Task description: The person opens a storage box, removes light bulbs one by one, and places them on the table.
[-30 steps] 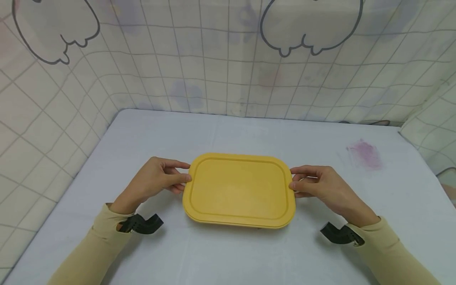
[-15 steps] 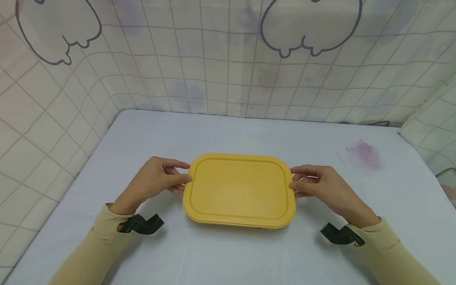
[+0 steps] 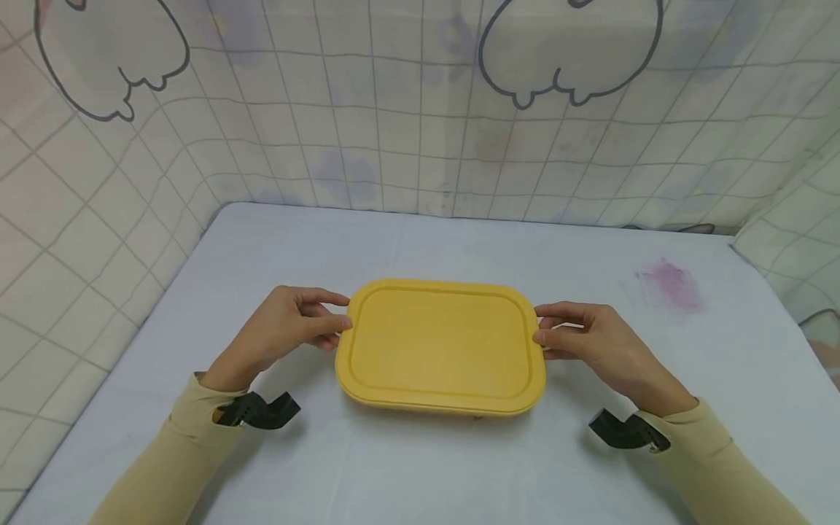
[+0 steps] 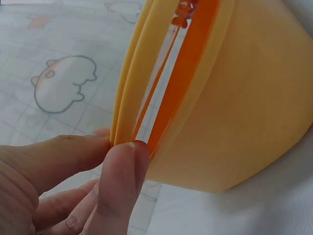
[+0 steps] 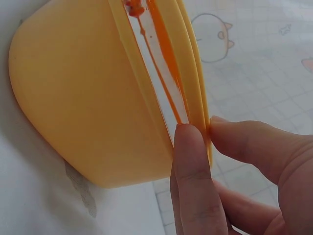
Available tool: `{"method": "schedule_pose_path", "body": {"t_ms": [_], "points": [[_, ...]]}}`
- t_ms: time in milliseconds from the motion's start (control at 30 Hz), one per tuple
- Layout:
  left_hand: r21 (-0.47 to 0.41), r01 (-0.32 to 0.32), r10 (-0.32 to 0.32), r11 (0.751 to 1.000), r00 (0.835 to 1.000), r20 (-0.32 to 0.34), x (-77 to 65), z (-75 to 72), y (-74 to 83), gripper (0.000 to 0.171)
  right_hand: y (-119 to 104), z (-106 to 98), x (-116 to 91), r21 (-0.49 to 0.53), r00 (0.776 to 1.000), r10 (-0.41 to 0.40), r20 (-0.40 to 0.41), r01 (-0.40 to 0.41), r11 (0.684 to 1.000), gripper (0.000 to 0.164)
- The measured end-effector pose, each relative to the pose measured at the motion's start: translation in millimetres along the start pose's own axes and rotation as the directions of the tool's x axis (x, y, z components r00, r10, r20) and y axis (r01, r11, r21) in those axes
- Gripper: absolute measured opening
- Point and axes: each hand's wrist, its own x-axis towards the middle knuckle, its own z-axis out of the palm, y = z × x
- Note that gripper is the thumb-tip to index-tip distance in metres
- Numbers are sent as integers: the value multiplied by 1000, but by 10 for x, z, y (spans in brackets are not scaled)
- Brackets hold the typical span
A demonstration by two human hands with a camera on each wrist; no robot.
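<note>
A yellow rectangular lid with rounded corners lies over a matching yellow food container, whose walls are hidden in the head view. My left hand pinches the lid's left end between thumb and fingers. At the opposite end, my right hand pinches it the same way. Both wrist views show a narrow gap between the lid and the container. Inside that gap are an orange strip, a clear or white band and a small red bit. The container's other contents are hidden.
A white cloth covers the table, with a pink stain towards the back right. Hanging grid-patterned fabric encloses the back and sides. A dark strap end sticks out from each sleeve. A dark cord lies at the back edge.
The lid has shifted very slightly up and away in the head view, with both hands moving along. Both hands keep the same pinch on its ends.
</note>
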Motion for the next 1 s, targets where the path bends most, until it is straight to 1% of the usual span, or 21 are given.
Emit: {"method": "schedule_pose_path", "body": {"t_ms": [133,233,367,533,800,867,1000], "points": [[-49,0,1,999,1000,10,-1,-30,-26,52,-8,14,17,23,1000,-12,2,12,1000,61],[-93,-13,15,996,1000,21,-5,-48,-37,54,-13,22,22,32,1000,-14,-1,14,999,61],[-125,-24,27,992,999,24,-13,-53,-41,57,-21,29,20,38,1000,-22,-11,23,999,60],[-172,-38,42,984,999,22,-14,-43,-44,58,-30,27,32,12,998,-53,-24,54,998,58],[-166,-59,61,984,998,2,27,-44,-33,58,-89,-18,79,-25,998,-56,-39,55,998,59],[-159,-57,58,986,998,2,44,-51,-15,59,-115,-37,86,-39,998,-53,-45,51,998,59],[-156,-42,45,987,999,11,79,-82,34,61,-155,-71,104,-18,997,-58,-52,57,998,60]]}}
